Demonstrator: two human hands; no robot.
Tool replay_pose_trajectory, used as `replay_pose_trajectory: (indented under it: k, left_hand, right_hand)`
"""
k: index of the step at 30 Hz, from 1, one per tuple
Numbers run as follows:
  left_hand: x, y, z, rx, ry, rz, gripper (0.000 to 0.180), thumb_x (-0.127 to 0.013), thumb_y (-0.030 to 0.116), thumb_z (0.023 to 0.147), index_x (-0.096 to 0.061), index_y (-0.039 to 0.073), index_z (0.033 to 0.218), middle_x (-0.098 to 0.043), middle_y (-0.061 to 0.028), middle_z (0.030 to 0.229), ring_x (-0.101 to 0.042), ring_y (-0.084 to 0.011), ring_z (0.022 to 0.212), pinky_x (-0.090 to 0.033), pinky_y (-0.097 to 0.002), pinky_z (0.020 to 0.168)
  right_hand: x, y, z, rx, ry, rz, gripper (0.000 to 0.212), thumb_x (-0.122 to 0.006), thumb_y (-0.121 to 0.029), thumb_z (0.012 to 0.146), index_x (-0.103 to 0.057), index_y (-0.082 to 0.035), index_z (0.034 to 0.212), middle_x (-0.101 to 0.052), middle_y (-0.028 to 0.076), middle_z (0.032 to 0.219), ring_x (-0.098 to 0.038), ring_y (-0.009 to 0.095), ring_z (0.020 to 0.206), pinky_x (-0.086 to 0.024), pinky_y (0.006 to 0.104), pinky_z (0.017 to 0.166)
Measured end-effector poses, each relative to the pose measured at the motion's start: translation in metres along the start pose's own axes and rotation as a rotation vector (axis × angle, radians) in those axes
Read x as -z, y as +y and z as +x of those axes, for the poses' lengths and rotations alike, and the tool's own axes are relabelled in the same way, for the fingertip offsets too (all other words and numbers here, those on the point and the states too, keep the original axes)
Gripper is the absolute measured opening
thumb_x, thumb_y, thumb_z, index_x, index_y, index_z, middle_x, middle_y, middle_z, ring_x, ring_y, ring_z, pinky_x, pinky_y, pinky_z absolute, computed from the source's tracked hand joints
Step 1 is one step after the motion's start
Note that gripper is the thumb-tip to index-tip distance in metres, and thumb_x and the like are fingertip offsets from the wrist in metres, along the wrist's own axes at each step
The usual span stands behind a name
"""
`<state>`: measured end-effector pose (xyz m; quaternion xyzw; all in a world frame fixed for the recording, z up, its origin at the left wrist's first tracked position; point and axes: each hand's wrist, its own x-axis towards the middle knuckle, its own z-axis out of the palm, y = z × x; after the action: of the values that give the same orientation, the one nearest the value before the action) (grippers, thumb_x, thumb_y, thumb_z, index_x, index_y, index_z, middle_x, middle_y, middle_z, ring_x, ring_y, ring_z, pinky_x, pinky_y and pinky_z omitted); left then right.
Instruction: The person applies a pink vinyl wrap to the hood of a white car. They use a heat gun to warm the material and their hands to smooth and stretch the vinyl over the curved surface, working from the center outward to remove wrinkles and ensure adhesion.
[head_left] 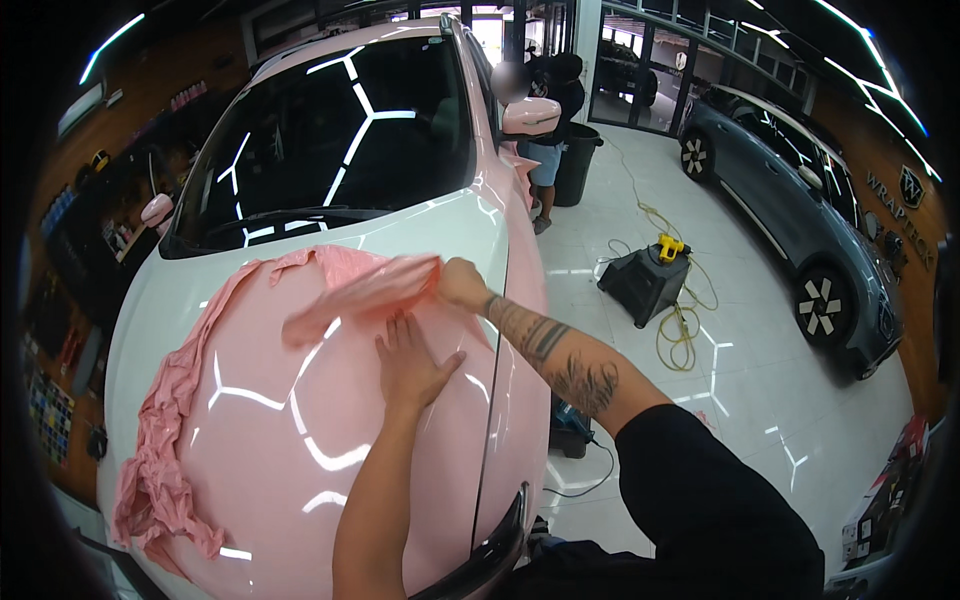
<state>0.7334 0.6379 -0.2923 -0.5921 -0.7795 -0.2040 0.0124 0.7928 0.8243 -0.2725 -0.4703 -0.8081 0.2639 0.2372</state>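
Pink film [365, 292] clutched in R hand [463, 285], extends to its L; L hand [408, 365] splayed.

At centre, the raised flap of pink film [365, 292] is blurred, and the fingertips of the right hand [463, 286] are hidden, probably in its folds. The lower edge cuts off the left forearm [375, 510]. At upper centre, the pink side mirror [530, 117] partly hides a person in black [568, 95].

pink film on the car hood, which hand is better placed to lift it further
Probably the right hand: it grips the raised film, while the left hand rests spread on the pink hood.
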Motion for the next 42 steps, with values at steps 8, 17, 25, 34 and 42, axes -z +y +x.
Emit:
replay_pose_trajectory:
  k: [8,17,25,34,42]
  left_hand:
    - [0.001,-0.006,-0.003,-0.056,0.079,-0.126,0.101,-0.062,0.060,0.076,-0.026,-0.008,0.141,-0.033,-0.0248,0.144,-0.031,-0.0362,0.134,-0.027,-0.0440,0.109]
    - [0.005,-0.010,-0.002,0.008,0.076,-0.008,0.104,-0.060,0.063,0.075,-0.024,-0.007,0.143,-0.029,-0.0216,0.148,-0.023,-0.0329,0.139,-0.016,-0.0468,0.114]
    - [0.003,-0.017,-0.001,0.029,-0.005,-0.026,0.106,-0.058,0.062,0.076,-0.017,-0.008,0.145,-0.023,-0.0232,0.150,-0.016,-0.0339,0.142,-0.005,-0.0491,0.115]
    - [0.006,-0.018,0.000,0.003,0.026,-0.040,0.106,-0.060,0.061,0.074,-0.020,-0.008,0.144,-0.026,-0.0229,0.149,-0.015,-0.0352,0.141,-0.004,-0.0500,0.116]
    - [0.000,-0.010,0.002,0.004,0.051,-0.028,0.105,-0.060,0.065,0.074,-0.023,-0.005,0.144,-0.030,-0.0182,0.148,-0.019,-0.0326,0.140,-0.009,-0.0500,0.114]
  right_hand:
    - [-0.014,-0.034,-0.011,0.100,-0.147,-0.381,0.035,-0.052,-0.026,0.086,-0.068,-0.002,0.106,-0.064,0.024,0.110,-0.063,0.036,0.104,-0.050,0.0422,0.090]
    - [0.002,-0.075,-0.032,-0.057,-0.073,-0.484,0.031,-0.051,-0.020,0.088,-0.068,0.000,0.104,-0.066,0.020,0.107,-0.065,0.035,0.100,-0.053,0.0435,0.085]
    - [0.004,-0.040,-0.009,0.194,-0.159,-0.606,0.034,-0.051,-0.023,0.086,-0.066,0.006,0.095,-0.065,0.028,0.099,-0.062,0.043,0.098,-0.052,0.0445,0.082]
    - [-0.005,-0.029,-0.010,-0.019,-0.068,-0.158,0.030,-0.050,-0.016,0.084,-0.064,0.010,0.089,-0.063,0.033,0.093,-0.062,0.046,0.094,-0.051,0.0458,0.082]
    - [0.015,-0.038,-0.034,0.137,-0.134,-0.190,0.027,-0.052,-0.011,0.075,-0.064,0.011,0.085,-0.063,0.033,0.089,-0.062,0.046,0.084,-0.051,0.0468,0.073]
